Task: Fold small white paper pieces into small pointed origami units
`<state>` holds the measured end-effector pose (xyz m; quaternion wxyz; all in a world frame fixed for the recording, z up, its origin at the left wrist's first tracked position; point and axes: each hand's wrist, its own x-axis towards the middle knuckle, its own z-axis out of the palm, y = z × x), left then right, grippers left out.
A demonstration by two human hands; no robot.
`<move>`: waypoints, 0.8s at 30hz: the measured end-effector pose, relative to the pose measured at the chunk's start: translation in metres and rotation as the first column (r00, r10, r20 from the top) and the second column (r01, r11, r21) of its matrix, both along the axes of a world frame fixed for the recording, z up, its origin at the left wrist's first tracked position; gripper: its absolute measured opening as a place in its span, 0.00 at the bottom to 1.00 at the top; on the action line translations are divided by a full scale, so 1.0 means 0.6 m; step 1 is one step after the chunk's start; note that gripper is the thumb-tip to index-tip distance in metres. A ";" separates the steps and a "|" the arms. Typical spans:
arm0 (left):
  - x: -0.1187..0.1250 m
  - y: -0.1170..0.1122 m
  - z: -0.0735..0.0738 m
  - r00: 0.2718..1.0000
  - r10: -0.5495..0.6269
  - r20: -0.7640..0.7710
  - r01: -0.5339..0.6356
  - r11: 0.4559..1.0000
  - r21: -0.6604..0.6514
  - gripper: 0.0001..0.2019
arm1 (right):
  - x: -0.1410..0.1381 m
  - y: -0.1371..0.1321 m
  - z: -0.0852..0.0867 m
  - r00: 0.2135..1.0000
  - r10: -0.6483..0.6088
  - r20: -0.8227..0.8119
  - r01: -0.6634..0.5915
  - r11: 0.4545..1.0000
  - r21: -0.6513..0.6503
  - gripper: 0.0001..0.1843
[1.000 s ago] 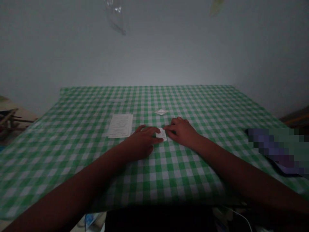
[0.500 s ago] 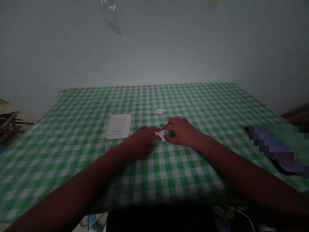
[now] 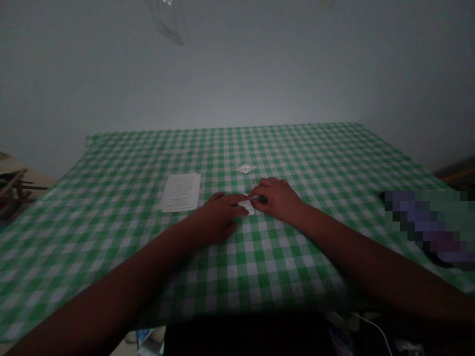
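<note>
Our left hand (image 3: pixel 217 215) and right hand (image 3: pixel 276 199) lie low and half open, fingertips meeting on a small white paper slip (image 3: pixel 246 206) on the green gingham tablecloth (image 3: pixel 319 148); we cannot tell whether either pinches it. It should be light and limp, best taken by its edges. Partly covered, its long axis seems to slant across us.

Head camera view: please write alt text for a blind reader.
The left hand and right hand touch a small white paper slip with their fingertips on a green gingham tablecloth. A stack of printed sheets and a small white packet lie nearby.
</note>
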<state>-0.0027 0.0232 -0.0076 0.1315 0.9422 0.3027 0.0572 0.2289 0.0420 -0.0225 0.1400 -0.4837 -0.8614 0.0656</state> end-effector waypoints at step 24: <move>0.013 0.020 -0.032 0.970 0.007 0.244 0.004 0.999 -0.046 0.10 | -0.012 -0.027 0.007 0.999 0.041 -0.018 -0.042 0.998 -0.056 0.09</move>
